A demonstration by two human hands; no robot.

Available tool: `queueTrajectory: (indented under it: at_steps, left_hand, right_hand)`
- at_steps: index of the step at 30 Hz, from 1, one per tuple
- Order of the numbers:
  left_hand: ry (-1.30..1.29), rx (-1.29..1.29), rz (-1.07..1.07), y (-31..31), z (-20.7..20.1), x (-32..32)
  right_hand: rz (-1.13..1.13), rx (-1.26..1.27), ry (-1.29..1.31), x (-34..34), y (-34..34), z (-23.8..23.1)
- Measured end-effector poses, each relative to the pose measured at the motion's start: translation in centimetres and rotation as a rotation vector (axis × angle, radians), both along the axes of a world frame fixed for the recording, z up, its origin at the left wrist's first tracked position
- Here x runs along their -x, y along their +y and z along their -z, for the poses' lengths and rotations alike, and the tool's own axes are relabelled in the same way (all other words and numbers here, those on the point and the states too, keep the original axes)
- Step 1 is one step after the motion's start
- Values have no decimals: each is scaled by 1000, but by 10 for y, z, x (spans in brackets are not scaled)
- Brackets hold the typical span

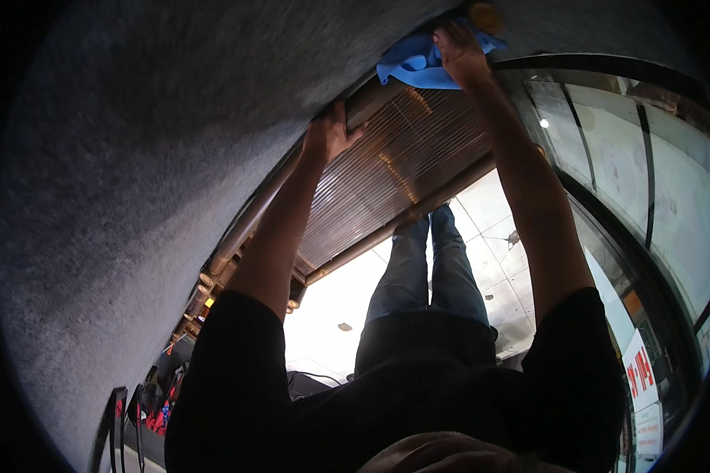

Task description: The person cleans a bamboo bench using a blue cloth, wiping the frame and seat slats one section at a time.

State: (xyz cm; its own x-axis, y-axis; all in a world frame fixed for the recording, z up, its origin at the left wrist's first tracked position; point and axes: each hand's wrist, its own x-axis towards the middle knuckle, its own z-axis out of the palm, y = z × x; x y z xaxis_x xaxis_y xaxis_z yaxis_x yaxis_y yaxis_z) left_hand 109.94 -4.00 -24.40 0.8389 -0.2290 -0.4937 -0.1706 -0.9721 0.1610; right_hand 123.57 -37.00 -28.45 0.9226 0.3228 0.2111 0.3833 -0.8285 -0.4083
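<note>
At the top of the view, my right hand [459,51] is closed on a crumpled blue cloth [420,69]. The cloth lies against the far end of a round brown pole [371,101], beside the light brown round end of another pole [485,16]. Lower and to the left, my left hand [331,138] rests on the same long pole, its thumb stretched out to the side and its fingers apart. Nothing shows in that hand. Between the poles spans a ribbed brown panel [394,173] with shiny streaks.
A grey, rough-looking wall [118,181] rises close along the left. Dark-framed glass panes [607,134] stand on the right, with a white sign [639,370] below. My legs [426,268] stand on pale floor tiles [485,209]. Dark and red items [162,402] sit at lower left.
</note>
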Motion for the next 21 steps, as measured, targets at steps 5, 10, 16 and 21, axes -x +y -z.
queueTrajectory:
  at_steps: [5,10,16,21]
  left_hand:
    - [-200,84,243,59,24,-6]
    - [-197,67,158,13,11,2]
    - [-64,32,86,1,0,-5]
    - [-181,173,70,20,8,3]
  right_hand:
    - [15,28,-186,-7,38,-14]
    - [-1,-15,-162,3,19,1]
    - [282,-109,-214,36,78,3]
    - [-12,-258,-16,100,133,-26]
